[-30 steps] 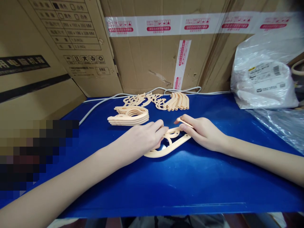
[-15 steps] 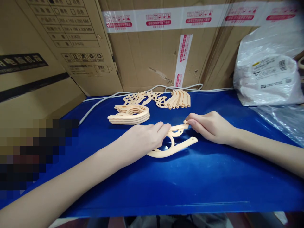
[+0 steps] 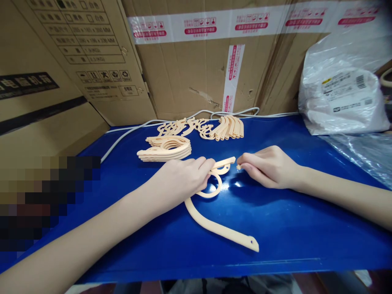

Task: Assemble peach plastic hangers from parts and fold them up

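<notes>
My left hand [image 3: 191, 175] is closed around a beige plastic folding hanger [image 3: 211, 196] above the blue table. One curved arm of it swings out toward the front, with a small hole at its end. A ring-shaped part and a straight arm stick out to the right of my fingers; the joint is hidden under them. Just right of that straight arm's tip, my right hand [image 3: 266, 167] pinches a small beige piece [image 3: 239, 167], mostly covered by the fingertips. A narrow gap separates the piece from the hanger.
A stack of folded beige hangers [image 3: 165, 153] lies behind my left hand. Farther back are loose hook pieces [image 3: 174, 127] and a row of curved arms [image 3: 229, 127]. A white cable [image 3: 122, 136] runs along the cardboard boxes [image 3: 190, 61]. A plastic-wrapped bag [image 3: 343, 94] stands at right.
The hanger's lower arm has swung down toward the front edge. My right hand's small piece has come away from the upper arm's tip, leaving a gap.
</notes>
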Available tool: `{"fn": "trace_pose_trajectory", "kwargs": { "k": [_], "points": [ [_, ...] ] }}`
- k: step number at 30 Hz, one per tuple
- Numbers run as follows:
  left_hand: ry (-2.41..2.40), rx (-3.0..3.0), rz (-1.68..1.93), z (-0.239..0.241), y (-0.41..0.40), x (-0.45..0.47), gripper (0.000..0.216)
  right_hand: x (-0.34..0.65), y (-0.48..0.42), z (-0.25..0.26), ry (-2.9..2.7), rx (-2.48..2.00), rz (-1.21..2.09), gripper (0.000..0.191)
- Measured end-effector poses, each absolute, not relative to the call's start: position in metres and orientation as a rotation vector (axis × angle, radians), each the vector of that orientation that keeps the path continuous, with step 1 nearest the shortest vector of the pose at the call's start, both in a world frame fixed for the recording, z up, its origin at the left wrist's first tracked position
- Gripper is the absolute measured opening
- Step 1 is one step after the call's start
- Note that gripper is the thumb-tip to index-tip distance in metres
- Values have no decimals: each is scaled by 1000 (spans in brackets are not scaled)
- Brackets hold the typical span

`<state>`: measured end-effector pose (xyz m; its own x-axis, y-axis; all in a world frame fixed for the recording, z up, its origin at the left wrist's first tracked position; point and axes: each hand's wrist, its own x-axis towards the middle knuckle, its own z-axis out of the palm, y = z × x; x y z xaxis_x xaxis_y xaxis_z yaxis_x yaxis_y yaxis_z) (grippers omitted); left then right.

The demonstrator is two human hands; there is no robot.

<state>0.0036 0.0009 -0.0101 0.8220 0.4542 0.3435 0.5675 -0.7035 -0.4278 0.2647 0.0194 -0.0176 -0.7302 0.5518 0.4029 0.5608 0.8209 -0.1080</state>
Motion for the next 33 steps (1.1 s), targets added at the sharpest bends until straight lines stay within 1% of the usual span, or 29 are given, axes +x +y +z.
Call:
{"fn": "trace_pose_trajectory", "kwargs": {
  "k": [7,13,17,20,25,28,32,33],
  "points": [
    [-808,-2493,-195,-2,-3,6,16,260,19,-19,-2640,-684,-187,37],
    [-887,-2560,-128,0,-4,8,22,261,20,-17,-2678,-690,-209,38],
    [-919,-2707,-259,2,-7,9,23,260,20,-17,-2687,-718,-200,39],
    [-837,-2900,-371,4,-11,10,27,260,21,-18,-2683,-708,-202,37],
    [-674,-3140,-389,7,-16,12,31,260,21,-18,-2688,-700,-198,34],
    [-674,-3208,-381,7,-18,11,38,260,21,-18,-2686,-689,-161,31],
    [-756,-3289,-332,6,-21,11,57,261,22,-19,-2689,-688,-129,31],
    [-786,-3307,-306,6,-22,11,55,261,22,-19,-2688,-688,-127,31]
  ]
}}
